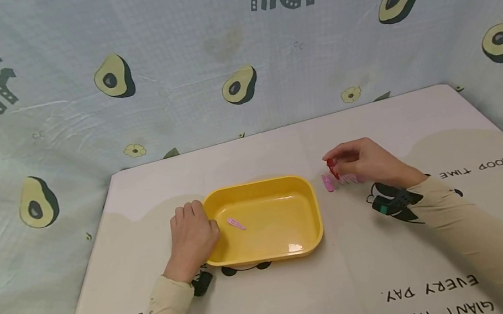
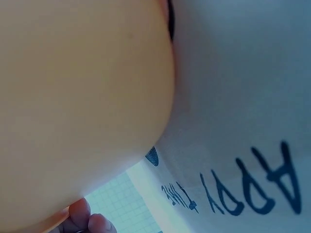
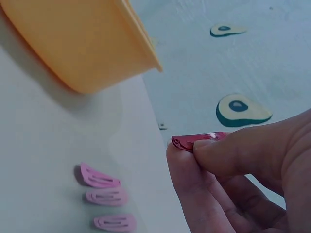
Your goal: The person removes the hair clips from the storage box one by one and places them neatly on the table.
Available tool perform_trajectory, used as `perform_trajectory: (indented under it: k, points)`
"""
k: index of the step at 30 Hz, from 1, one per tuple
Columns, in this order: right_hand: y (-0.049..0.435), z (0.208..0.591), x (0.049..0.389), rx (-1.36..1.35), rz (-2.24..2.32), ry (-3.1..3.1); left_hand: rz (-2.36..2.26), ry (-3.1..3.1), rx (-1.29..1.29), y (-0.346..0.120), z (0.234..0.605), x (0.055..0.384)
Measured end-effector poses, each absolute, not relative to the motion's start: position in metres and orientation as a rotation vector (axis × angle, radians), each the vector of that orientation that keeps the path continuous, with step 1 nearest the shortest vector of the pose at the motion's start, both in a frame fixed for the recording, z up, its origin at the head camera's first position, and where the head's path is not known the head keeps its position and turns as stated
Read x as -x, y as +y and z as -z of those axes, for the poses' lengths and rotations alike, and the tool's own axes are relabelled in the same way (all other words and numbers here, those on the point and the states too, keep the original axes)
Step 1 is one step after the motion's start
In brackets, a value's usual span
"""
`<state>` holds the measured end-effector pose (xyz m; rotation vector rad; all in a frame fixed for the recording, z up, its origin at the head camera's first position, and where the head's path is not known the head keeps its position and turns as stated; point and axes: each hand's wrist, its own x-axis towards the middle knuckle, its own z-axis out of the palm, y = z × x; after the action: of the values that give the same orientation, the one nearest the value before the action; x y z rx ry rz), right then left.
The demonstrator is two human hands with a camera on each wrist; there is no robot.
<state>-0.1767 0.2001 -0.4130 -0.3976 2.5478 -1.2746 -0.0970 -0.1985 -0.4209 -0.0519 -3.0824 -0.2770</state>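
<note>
My right hand (image 1: 368, 163) pinches a red snap hair clip (image 3: 187, 141) between thumb and fingertips, held above the table right of the yellow tray (image 1: 313, 213). Below it on the tabletop, three pink snap hair clips lie in a row in the right wrist view: a deeper pink clip (image 3: 99, 178), a paler clip (image 3: 108, 197) and another pale clip (image 3: 115, 223). One more pink hair clip (image 1: 236, 223) rests inside the tray, toward its left side. With curled fingers my left hand (image 1: 192, 240) grips the tray's left rim; its fingertips are mostly hidden in the head view.
A light tablecloth (image 1: 353, 274) with panda drawings and lettering covers the table. Behind and at both sides hangs a pale curtain (image 1: 169, 36) printed with avocados. The table's far edge runs a short way beyond the tray.
</note>
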Motion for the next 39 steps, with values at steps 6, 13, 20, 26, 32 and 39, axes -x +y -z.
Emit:
perform_trajectory:
  k: [6,13,20,26,32,39]
  points:
    - [0.213,0.416,0.176,0.342,1.256,2.576,0.263,-3.073,0.059,-0.199,0.421,0.097]
    - [0.230,0.423,0.174,0.287,1.271,2.582,0.244,-3.050,0.074,-0.198,0.422,0.096]
    - [0.245,0.429,0.173,0.282,1.282,2.607,0.253,-3.047,0.071,-0.198,0.421,0.096]
    - [0.255,0.434,0.173,0.275,1.311,2.591,0.249,-3.044,0.069,-0.198,0.422,0.095]
    - [0.263,0.440,0.174,0.257,1.312,2.602,0.237,-3.042,0.073,-0.198,0.422,0.095]
    - [0.270,0.449,0.176,0.237,1.308,2.624,0.243,-3.053,0.077,-0.198,0.423,0.096]
